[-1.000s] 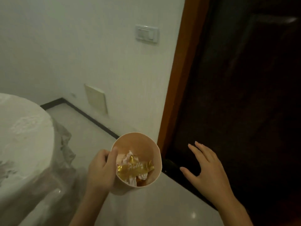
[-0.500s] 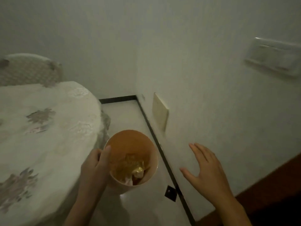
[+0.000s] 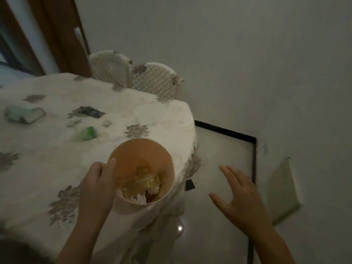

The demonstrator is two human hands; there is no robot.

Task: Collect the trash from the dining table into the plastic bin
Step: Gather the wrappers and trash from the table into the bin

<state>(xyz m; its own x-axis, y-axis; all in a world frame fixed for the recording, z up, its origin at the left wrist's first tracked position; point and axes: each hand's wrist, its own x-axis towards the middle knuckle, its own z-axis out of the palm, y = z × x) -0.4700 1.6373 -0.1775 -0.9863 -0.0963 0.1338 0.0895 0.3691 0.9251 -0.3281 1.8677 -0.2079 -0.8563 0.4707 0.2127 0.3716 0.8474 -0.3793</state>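
Note:
My left hand grips the near rim of a small orange plastic bin, held over the corner of the dining table. Gold foil and white paper wrappers lie inside the bin. My right hand hovers over the floor to the right, fingers spread, holding nothing. On the white flowered tablecloth lie a green wrapper, a dark packet, a small clear scrap and a pale green-and-white pack at the far left.
Two white lattice-backed chairs stand behind the table against the wall. A brown door frame is at the upper left. Pale floor with a black skirting line runs along the wall on the right, where a cream panel sticks out.
The view has swung left from the dark door to the table. The bin in my left hand now hangs over the table corner; my right hand stays spread beside it.

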